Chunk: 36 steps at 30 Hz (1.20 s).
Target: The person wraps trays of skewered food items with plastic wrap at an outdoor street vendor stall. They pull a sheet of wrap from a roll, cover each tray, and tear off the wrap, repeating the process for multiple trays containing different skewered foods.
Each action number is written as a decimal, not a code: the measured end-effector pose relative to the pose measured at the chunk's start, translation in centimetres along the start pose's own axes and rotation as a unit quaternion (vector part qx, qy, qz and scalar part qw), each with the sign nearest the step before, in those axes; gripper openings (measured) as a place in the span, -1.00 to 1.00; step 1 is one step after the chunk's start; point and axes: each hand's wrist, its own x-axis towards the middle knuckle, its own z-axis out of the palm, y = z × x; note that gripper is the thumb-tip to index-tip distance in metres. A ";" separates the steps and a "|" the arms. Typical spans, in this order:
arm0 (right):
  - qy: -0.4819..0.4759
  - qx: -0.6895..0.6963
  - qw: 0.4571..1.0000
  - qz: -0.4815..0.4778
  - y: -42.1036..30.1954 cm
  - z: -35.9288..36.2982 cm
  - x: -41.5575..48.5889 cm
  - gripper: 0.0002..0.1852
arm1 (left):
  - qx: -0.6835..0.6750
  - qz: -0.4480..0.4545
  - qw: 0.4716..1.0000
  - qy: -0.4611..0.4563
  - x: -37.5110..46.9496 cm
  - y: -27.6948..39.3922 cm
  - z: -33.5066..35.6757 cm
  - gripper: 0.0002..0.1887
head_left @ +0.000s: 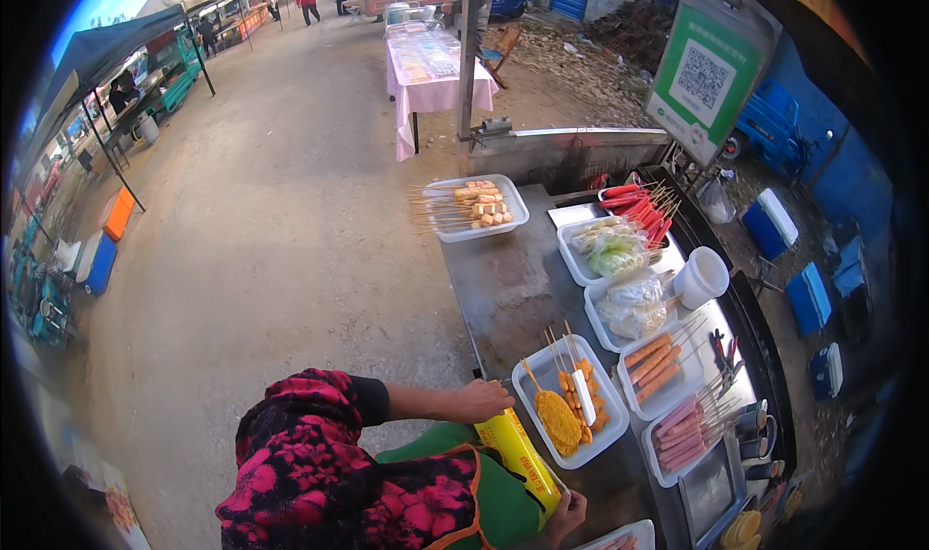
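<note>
A yellow cling film box point(515, 452) with printed writing lies along the table edge, against my green apron point(428, 445). My left hand point(485, 400) is closed over its far end, while my right hand point(566, 515) grips its near end. Whether any film is drawn out cannot be seen clearly. Just beyond the box is a white plastic tray point(533, 376). In it lie a flat breaded skewer point(559, 421), several orange-brown skewers point(599, 387) and a white stick-shaped piece point(583, 397).
Several more trays stand on the metal counter point(501, 274), holding tofu-like skewers point(488, 205), sausages point(653, 365), pink meat skewers point(681, 434) and bagged skewers point(631, 310). A white bucket point(701, 278) and tongs point(726, 354) are at the far side. A post point(468, 64) rises at the counter's left end.
</note>
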 end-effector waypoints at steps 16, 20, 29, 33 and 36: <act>-0.002 0.060 0.998 -0.020 2.8 0.5 0.0 -0.88 | 0.041 0.001 0.994 -0.098 1.0 -3.1 -0.1 -0.82; -0.012 0.009 1.000 0.012 0.6 -0.2 -0.5 -0.73 | 0.047 0.051 0.997 0.035 -0.2 -2.6 -0.3 -0.86; -0.025 -0.048 0.998 0.015 -0.7 -0.9 0.0 -0.72 | -0.125 -0.023 0.989 0.076 -0.4 -2.5 -0.7 -0.85; -0.093 0.093 0.988 0.083 0.1 -3.0 1.1 -0.73 | -0.156 0.022 0.981 0.112 0.6 -1.8 -1.0 -0.86; -0.187 0.031 0.980 0.066 1.2 -5.2 2.8 -0.74 | -0.184 0.067 0.975 0.105 0.8 -1.6 -0.7 -0.85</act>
